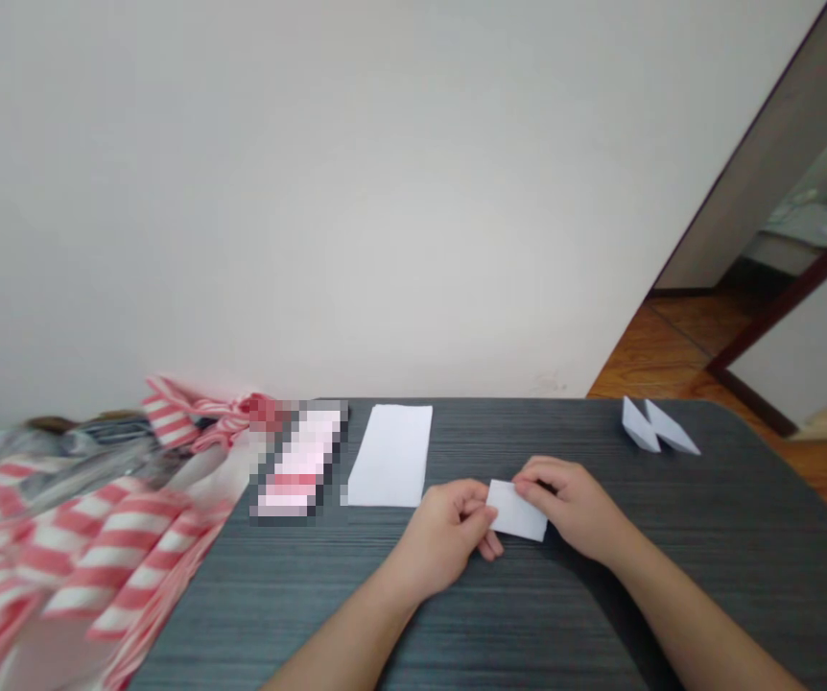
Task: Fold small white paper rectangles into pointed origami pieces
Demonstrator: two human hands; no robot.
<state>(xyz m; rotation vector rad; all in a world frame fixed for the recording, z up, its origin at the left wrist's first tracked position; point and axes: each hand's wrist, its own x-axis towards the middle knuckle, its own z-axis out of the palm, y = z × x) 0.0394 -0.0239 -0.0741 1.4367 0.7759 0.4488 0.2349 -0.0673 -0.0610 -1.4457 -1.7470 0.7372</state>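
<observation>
A small white folded piece of paper (518, 512) is held between my two hands, just over the dark table (529, 624). My left hand (453, 533) pinches its left edge between thumb and fingers. At the upper right corner, my right hand (568, 504) grips the same paper with thumb and fingertips. Left of my hands lies a stack of white paper sheets (390, 456). A folded white paper shape (658, 427) with two pointed wings stands at the table's far right.
A blurred-out pinkish item (302, 465) lies at the table's left edge. Red-and-white striped cloth (97, 547) is heaped beside the table on the left. A pale wall (385, 192) rises behind; wooden floor (679, 336) shows at the right.
</observation>
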